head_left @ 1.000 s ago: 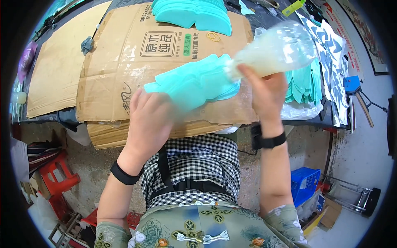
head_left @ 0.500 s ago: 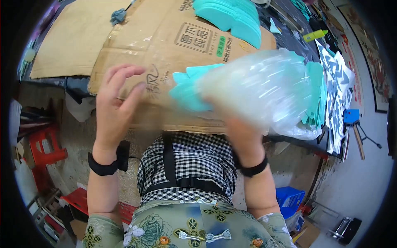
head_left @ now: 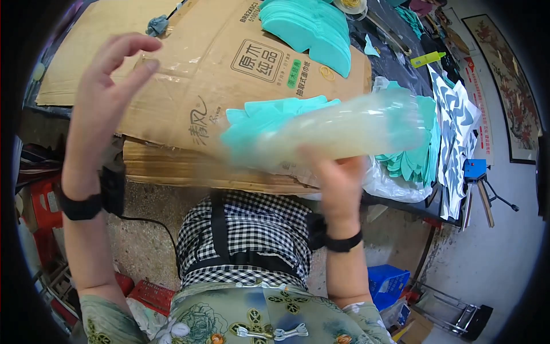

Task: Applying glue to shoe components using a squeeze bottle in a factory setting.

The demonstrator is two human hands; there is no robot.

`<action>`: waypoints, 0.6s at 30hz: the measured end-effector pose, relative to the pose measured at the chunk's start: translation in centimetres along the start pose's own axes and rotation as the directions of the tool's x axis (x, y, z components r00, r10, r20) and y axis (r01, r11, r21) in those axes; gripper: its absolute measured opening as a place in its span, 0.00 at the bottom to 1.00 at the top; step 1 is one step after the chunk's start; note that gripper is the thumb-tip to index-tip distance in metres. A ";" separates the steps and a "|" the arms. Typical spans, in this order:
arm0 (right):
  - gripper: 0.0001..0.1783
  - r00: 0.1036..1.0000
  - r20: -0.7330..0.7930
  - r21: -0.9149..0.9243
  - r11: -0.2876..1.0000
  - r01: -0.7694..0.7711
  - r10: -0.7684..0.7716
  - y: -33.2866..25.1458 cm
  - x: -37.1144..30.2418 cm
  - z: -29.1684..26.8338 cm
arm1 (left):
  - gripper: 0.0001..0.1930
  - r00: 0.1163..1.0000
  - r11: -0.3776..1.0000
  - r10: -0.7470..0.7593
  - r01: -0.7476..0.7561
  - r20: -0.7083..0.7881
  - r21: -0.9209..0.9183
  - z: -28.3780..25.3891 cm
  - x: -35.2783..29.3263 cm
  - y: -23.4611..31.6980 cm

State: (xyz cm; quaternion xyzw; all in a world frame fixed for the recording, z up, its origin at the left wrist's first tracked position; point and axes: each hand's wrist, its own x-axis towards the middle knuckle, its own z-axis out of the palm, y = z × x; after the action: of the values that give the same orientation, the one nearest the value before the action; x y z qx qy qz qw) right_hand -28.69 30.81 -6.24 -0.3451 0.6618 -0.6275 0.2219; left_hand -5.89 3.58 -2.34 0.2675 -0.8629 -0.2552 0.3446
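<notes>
My right hand [head_left: 335, 180], blurred by motion, grips a translucent plastic bag [head_left: 355, 123] from its near side. The bag stretches sideways over the cardboard, smeared, with a teal tint at its right end; I cannot tell what lies inside. Beside its left part fan out teal cut pieces [head_left: 258, 117], partly hidden by it. My left hand [head_left: 114, 80] is raised over the left of the cardboard, thumb and forefinger apart, holding nothing. More teal pieces [head_left: 407, 163] lie on crumpled clear plastic [head_left: 389, 186] at the table's right.
Flattened cardboard [head_left: 172, 109] covers the dark table. A stack of teal shaped pieces [head_left: 309, 31] sits at the far side, near yellow rubber bands [head_left: 327, 73]. A yellow bottle [head_left: 428, 58] and silver patterned sheets [head_left: 455, 137] lie right. Below stands a blue crate [head_left: 387, 286].
My left hand has moved left and away from me, over the cardboard. The plastic bag has gone from a broad puffed shape to a narrower, longer one in my right hand.
</notes>
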 end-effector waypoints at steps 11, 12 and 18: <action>0.24 0.917 0.038 -0.446 0.814 0.372 -0.398 -0.4 1.1 1.9 | 0.12 0.941 0.971 -0.203 0.230 0.272 -0.070 2.1 10.0 -2.3; 0.28 0.911 0.103 -0.265 0.872 0.411 -0.398 -0.5 0.3 4.2 | 0.13 0.948 0.984 -0.168 0.180 0.269 -0.019 3.3 10.3 -2.2; 0.35 0.856 0.243 -0.086 0.868 0.489 -0.457 -3.0 -1.8 7.6 | 0.15 0.947 0.986 -0.138 0.104 0.289 0.128 9.0 12.1 -1.3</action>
State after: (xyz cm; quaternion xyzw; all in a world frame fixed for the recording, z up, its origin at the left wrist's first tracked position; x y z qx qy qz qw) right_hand -21.39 27.07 -4.45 -0.5780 0.5722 -0.5722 0.1049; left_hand -19.54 -2.78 -3.33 0.2974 -0.8997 -0.2647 0.1791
